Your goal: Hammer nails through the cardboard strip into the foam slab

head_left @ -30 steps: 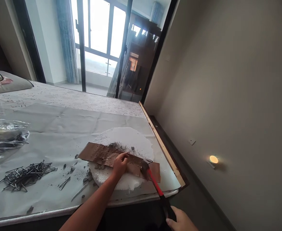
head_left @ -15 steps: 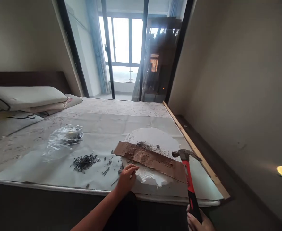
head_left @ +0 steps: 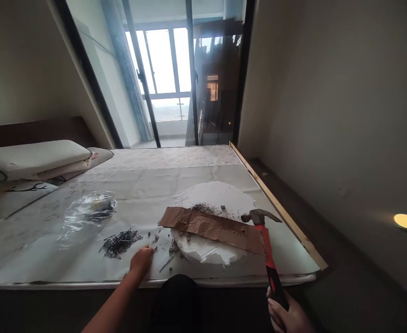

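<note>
In the right hand (head_left: 287,317), red-handled hammer (head_left: 266,249).

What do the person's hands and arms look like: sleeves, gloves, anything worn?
The left hand and right hand are bare: no gloves, no rings visible. The left forearm shows no sleeve or watch. The right arm is out of view.

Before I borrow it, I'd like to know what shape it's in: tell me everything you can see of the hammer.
The hammer is a claw hammer with a dark, dull metal head, a red shaft and a black grip at the lower end. No damage shows. The right hand is closed around the grip. The hammer is tilted, with its head pointing away from the person and the claw to the right. The head is at the right end of the brown strip that lies across the white foam disc. Whether the head touches them cannot be told.
</note>
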Action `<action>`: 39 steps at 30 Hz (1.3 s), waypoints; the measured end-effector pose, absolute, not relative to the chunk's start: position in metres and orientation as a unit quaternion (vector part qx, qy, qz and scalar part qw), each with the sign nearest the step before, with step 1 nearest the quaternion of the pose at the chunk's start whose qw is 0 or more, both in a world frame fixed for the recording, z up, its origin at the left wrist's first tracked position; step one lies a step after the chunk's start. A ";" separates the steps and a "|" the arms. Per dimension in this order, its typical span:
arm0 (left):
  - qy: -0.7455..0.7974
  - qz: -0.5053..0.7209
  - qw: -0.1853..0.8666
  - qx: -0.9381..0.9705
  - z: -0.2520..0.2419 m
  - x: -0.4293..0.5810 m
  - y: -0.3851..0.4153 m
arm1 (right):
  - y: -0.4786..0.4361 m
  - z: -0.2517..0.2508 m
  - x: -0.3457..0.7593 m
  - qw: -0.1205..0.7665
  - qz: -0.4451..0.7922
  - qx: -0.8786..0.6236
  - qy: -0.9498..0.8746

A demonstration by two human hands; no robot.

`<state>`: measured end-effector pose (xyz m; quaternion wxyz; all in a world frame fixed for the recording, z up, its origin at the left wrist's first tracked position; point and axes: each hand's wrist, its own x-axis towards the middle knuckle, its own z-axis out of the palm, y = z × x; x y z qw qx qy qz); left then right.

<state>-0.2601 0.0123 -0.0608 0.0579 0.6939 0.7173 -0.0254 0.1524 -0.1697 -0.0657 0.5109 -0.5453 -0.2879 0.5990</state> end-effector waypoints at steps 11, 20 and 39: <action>0.703 0.176 0.117 0.679 -0.017 -0.256 0.033 | -0.165 -0.044 0.158 0.556 0.608 -0.504 -0.258; 0.539 0.326 0.398 0.667 0.032 -0.110 0.035 | -0.162 -0.036 0.157 0.552 0.620 -0.491 -0.265; 0.470 0.279 0.186 0.817 0.008 0.013 0.060 | -0.165 -0.025 0.167 0.515 0.633 -0.509 -0.274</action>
